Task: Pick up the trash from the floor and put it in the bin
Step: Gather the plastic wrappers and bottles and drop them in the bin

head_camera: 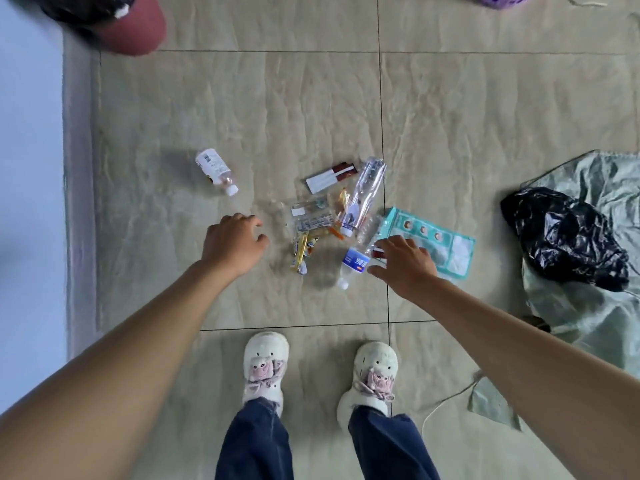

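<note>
While both bare arms are reaching down over the tiled floor (485, 116), the left hand (232, 244) is hovering with fingers loosely curled and apart, gripping nothing, just left of the litter pile. The right hand (405, 263) is spreading its fingers wide, also empty, over the edge of a teal printed packet (446, 242) and beside a blue-labelled water bottle (353, 263); whether it is touching either cannot be told.

Litter is lying clustered ahead of the white shoes (266, 367). The blue-labelled bottle is lying on its side, long axis running diagonally, cap pointing toward the person and slightly left. A clear crumpled bottle (363, 195) is lying above it, long axis steeply diagonal, white cap pointing toward the person. A small white-labelled bottle (215, 170) is lying well apart to the upper left, cap pointing down-right toward the pile. A red and white carton (330, 177) is lying flat, long axis tilting up to the right. Clear wrappers (311, 216) and yellow sweet wrappers (302, 251) are sitting between the hands.

Surroundings: a dark red bin (135, 27) with a black liner is standing at the far upper left, well apart from the pile. A black plastic bag (568, 237) is resting on a pale green woven sack (595, 313) at right. A purple basket (502, 0) is showing at the top edge. Nothing is lying between the hands and the litter.
</note>
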A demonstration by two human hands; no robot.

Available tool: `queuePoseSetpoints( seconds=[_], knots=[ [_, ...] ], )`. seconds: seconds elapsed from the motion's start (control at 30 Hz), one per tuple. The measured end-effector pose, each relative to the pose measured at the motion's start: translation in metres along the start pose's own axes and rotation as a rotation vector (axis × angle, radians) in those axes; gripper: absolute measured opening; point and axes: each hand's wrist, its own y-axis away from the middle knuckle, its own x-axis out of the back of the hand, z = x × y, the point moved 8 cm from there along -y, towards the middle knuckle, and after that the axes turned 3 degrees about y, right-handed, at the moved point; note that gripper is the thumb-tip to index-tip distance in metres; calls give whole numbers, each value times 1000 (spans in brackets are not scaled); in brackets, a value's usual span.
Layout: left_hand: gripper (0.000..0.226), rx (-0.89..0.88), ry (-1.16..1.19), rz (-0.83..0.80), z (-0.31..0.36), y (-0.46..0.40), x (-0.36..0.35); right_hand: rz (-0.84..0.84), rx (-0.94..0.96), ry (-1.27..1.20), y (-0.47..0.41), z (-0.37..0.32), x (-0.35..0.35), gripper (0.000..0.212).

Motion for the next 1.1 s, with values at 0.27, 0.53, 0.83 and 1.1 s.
queuePoseSetpoints(
  seconds=[0.27,0.53,0.83,1.1],
  knots=[
    [45,-34,10,-28,32,-81,-100,13,172,208,-93,38,-66,70],
    [55,-79,-16,13,50,-184,-166,37,412,565,-158,31,-149,70],
    [74,25,-144,-20,22,-236,-207,249,445,635,-166,47,-183,54],
    [31,343,567,64,-38,-189,-209,338,168,-104,-149,89,-153,66]
  ],
)
